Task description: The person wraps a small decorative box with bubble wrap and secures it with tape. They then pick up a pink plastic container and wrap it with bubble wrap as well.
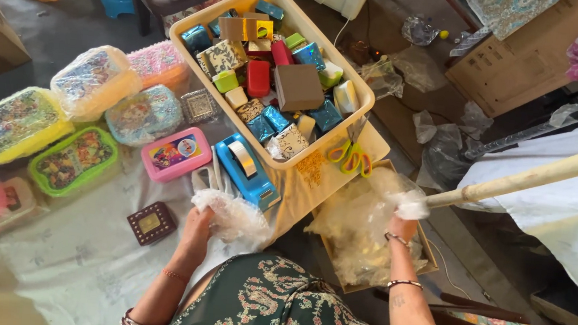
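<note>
Left hand grips crumpled plastic wrap (right hand clutches another sheet).

A low surface covered with a pale cloth carries colourful plastic-wrapped lunch boxes, a small dark brown framed box, a blue tape dispenser and a cream tub of little gift boxes. Yellow-and-orange scissors lie on what looks like tan paper.

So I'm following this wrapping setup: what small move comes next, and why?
Probably the right hand draws the clear wrap out of its box toward the lap, since the left hand already grips bubble wrap there, beside the small brown box.
</note>
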